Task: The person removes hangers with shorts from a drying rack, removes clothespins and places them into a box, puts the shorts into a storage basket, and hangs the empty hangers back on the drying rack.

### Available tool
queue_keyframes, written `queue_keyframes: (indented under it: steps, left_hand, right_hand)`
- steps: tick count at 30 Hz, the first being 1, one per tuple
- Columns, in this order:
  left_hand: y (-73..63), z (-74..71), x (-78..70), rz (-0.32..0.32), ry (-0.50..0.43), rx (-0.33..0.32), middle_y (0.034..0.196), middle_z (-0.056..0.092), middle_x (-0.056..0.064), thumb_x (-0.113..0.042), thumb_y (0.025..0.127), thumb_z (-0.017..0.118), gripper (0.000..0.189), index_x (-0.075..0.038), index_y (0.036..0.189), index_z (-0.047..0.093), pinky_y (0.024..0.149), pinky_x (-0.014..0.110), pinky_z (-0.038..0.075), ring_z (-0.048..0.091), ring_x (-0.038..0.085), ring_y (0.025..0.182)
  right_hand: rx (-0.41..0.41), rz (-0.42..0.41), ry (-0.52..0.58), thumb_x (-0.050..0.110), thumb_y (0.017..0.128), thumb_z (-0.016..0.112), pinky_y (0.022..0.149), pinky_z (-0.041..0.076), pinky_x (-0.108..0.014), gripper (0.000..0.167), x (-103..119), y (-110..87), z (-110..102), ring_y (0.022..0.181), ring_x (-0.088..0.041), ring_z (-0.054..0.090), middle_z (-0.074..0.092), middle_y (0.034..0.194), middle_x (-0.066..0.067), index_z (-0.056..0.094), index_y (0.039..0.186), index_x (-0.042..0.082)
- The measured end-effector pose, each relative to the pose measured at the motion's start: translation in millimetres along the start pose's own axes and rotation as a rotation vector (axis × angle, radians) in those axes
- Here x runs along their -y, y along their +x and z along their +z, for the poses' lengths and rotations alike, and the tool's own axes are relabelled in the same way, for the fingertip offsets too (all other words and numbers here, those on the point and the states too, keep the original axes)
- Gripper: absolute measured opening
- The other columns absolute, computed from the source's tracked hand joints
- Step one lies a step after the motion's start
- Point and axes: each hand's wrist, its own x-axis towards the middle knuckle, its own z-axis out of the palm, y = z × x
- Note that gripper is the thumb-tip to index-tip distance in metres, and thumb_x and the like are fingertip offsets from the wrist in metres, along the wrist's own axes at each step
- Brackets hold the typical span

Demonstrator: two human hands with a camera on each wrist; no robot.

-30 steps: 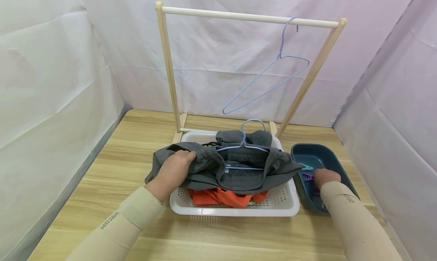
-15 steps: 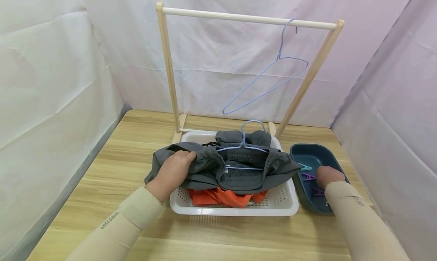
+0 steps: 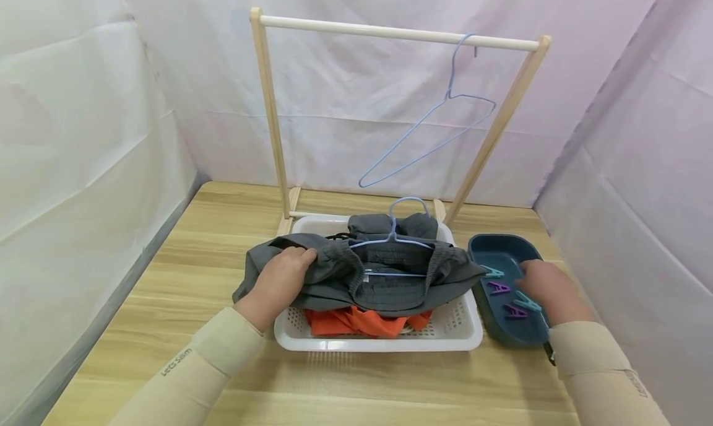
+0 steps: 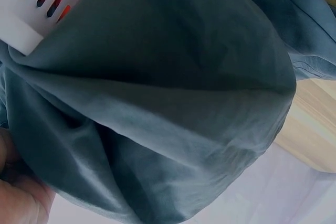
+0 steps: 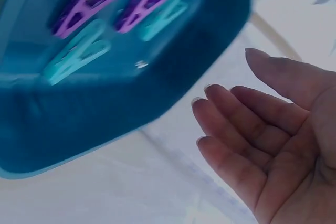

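Grey elastic-waisted pants [image 3: 390, 293] lie across a white basket [image 3: 384, 344], with a blue wire hanger [image 3: 393, 235] set inside the waistband. My left hand [image 3: 280, 283] grips the cloth at the left side; the left wrist view shows mostly grey fabric [image 4: 173, 103]. At the right, my right hand [image 3: 548, 285] is over the right rim of a dark blue bin [image 3: 504, 245]. Its fingers are spread and hold nothing in the right wrist view. Inside the bin lie two purple clothespins [image 5: 84, 6] and two teal clothespins [image 5: 79, 51].
Behind the basket stands a wooden rack with a white rail [image 3: 390, 31]. An unladen blue hanger [image 3: 429, 135] hangs from that rail. Orange cloth [image 3: 362, 322] shows under the pants in the basket. White cloth walls [image 3: 72, 135] surround the wooden table [image 3: 184, 271].
My right hand has moved from inside the bin to its right rim. A second teal clothespin is now visible in the bin. The left hand keeps its hold on the pants.
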Motion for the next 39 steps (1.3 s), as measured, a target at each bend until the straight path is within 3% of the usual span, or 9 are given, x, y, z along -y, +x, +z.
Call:
queue_keyframes:
  steps: [5,14,17,31,39]
  left_hand:
    - [-1.8,1.0,1.4,-0.007,-0.002,-0.001,0.084,0.065,0.013,0.007,0.088,0.061,0.012,0.001,0.098,0.062,0.068,0.038,0.057,0.065,0.028,0.081]
    - [-1.4,0.8,1.1,-0.012,-0.002,0.001,0.085,0.065,0.013,0.007,0.088,0.061,0.012,0.0,0.098,0.062,0.068,0.039,0.057,0.064,0.028,0.082]
    - [-1.2,2.0,1.3,-0.005,0.001,-0.005,0.084,0.065,0.012,0.007,0.088,0.061,0.011,0.0,0.097,0.061,0.067,0.039,0.057,0.064,0.028,0.081]
    - [-0.4,4.2,1.5,0.007,0.011,-0.012,0.084,0.065,0.012,0.007,0.087,0.062,0.013,0.001,0.098,0.062,0.067,0.039,0.057,0.065,0.028,0.081]
    - [-1.2,3.3,1.8,0.017,0.019,-0.018,0.083,0.065,0.012,0.008,0.086,0.063,0.014,0.0,0.098,0.061,0.066,0.037,0.057,0.064,0.027,0.08]
  right_hand:
    - [-0.09,-0.057,0.038,0.014,0.091,0.064,0.091,0.043,-0.063,0.048,20,-11.0,0,0.11,-0.053,0.052,0.055,0.122,-0.036,0.05,0.126,-0.016]
    - [-0.366,-0.243,0.217,0.015,0.092,0.064,0.097,0.038,-0.063,0.052,63,-30.2,1,0.123,-0.049,0.044,0.049,0.134,-0.03,0.047,0.137,-0.005]
    - [-0.405,-0.274,0.249,0.014,0.092,0.065,0.097,0.039,-0.062,0.051,75,-35.4,3,0.124,-0.047,0.045,0.049,0.135,-0.028,0.049,0.136,-0.004]
    - [-0.496,-0.392,0.277,0.01,0.088,0.069,0.094,0.044,-0.058,0.042,104,-39.2,10,0.118,-0.043,0.052,0.056,0.127,-0.025,0.058,0.127,-0.004]
    - [-0.402,-0.409,0.285,0.015,0.091,0.067,0.094,0.045,-0.056,0.044,115,-35.2,7,0.119,-0.039,0.053,0.058,0.128,-0.02,0.057,0.131,0.002]
